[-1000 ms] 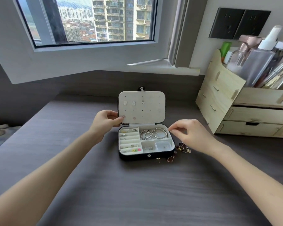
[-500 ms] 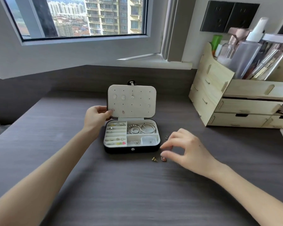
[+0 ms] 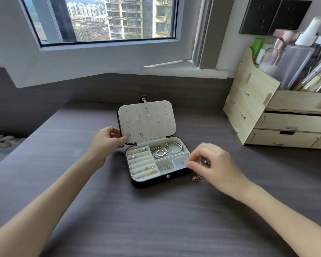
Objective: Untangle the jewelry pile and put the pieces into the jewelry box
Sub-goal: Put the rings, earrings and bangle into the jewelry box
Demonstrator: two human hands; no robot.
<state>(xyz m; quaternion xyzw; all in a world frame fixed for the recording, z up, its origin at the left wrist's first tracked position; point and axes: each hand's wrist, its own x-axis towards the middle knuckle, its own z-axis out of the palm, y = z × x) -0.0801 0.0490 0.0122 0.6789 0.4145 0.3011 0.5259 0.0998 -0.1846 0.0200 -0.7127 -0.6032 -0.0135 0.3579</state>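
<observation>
A black jewelry box [image 3: 150,182] stands open at the middle of the dark desk [image 3: 156,223]. Its white lid [image 3: 152,123] is upright with a few studs pinned in it. The ring rows [image 3: 139,162] hold small pieces, and silver hoops and rings [image 3: 167,149] lie in the back compartment. My left hand [image 3: 107,140] grips the lid's left edge. My right hand [image 3: 217,164] is blurred, its fingers curled at the box's right rim over the loose jewelry pile [image 3: 205,161]. One pink piece [image 3: 196,178] lies by the front corner. Blur hides whether the fingers pinch anything.
A pale wooden drawer organizer [image 3: 248,112] stands at the right, with bottles [image 3: 295,58] in its top tray. An open window sash [image 3: 100,58] overhangs the desk's back edge. A soft toy [image 3: 0,140] lies off the desk's left side.
My right hand has lifted from the table in front of the pile and moved up to the box's right rim. The left hand still holds the lid. The camera has shifted.
</observation>
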